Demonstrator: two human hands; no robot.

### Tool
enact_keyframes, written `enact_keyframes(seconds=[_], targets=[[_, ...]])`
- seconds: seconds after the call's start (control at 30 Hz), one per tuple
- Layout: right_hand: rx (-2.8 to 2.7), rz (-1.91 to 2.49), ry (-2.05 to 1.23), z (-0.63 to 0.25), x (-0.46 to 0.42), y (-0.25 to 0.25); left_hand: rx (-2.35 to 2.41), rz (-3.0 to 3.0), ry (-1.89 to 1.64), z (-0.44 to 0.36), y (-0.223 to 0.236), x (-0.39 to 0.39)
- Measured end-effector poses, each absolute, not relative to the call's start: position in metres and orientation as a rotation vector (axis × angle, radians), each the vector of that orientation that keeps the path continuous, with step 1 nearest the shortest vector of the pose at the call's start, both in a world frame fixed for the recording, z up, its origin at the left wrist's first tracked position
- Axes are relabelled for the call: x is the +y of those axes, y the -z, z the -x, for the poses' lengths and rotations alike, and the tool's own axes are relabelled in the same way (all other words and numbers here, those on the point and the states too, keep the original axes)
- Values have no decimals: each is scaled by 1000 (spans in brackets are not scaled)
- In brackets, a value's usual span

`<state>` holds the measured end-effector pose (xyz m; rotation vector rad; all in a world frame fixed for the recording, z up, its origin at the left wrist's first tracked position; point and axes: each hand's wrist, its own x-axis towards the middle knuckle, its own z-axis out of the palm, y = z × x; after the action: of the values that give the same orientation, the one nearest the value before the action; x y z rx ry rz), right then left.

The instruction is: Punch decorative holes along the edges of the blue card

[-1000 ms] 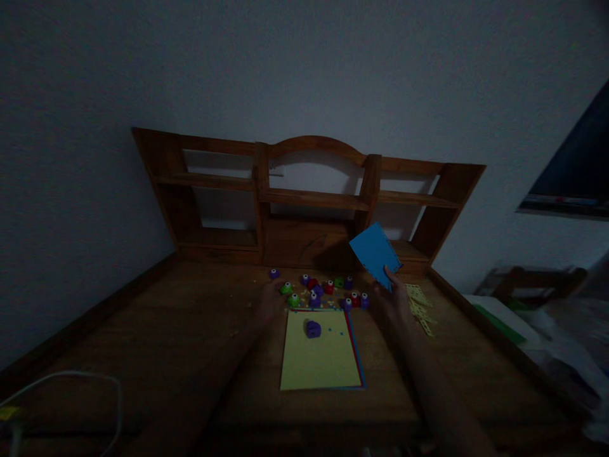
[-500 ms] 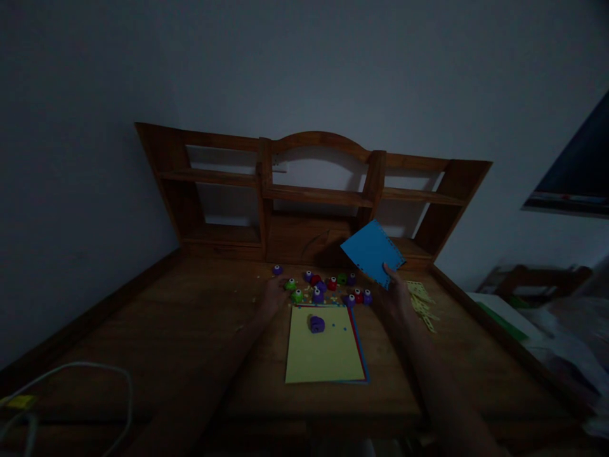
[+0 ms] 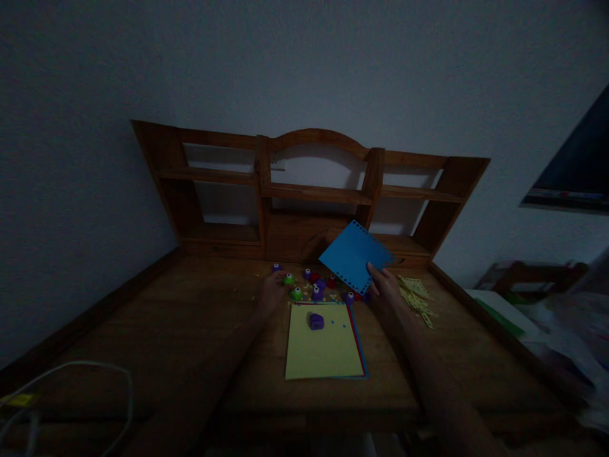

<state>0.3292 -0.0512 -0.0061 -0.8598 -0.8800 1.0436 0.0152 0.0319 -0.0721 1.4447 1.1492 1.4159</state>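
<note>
My right hand [image 3: 383,285] holds a blue sheet of paper [image 3: 354,257] by its lower right corner, thumb on top. Rows of punched holes run along the sheet's edges, and it is tilted above the desk. My left hand [image 3: 271,292] is at the left of several small craft punches, fingers stretched beside a green punch [image 3: 288,279]; whether they touch it is unclear. A second green punch [image 3: 296,294] and a purple punch [image 3: 316,293] stand nearby. Another purple punch [image 3: 316,322] lies on a stack topped by yellow paper [image 3: 323,355], near small blue cut-outs.
Punched yellow paper strips [image 3: 416,298] lie at the right of the wooden desk [image 3: 190,330]. A wooden shelf unit [image 3: 314,197] stands along the back. A white cable [image 3: 95,364] loops at the lower left. Small paper bits are scattered among the punches.
My right hand has moved left with the blue sheet, which now hides some punches at the right. My left hand has shifted slightly up, staying beside the green punch.
</note>
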Motion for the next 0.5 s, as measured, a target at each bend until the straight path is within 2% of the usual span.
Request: enact_keyframes(seconds=[0.5], targets=[[-757, 835, -1049, -326, -50, 3, 1141, -1514, -1395, -11, 78, 37]])
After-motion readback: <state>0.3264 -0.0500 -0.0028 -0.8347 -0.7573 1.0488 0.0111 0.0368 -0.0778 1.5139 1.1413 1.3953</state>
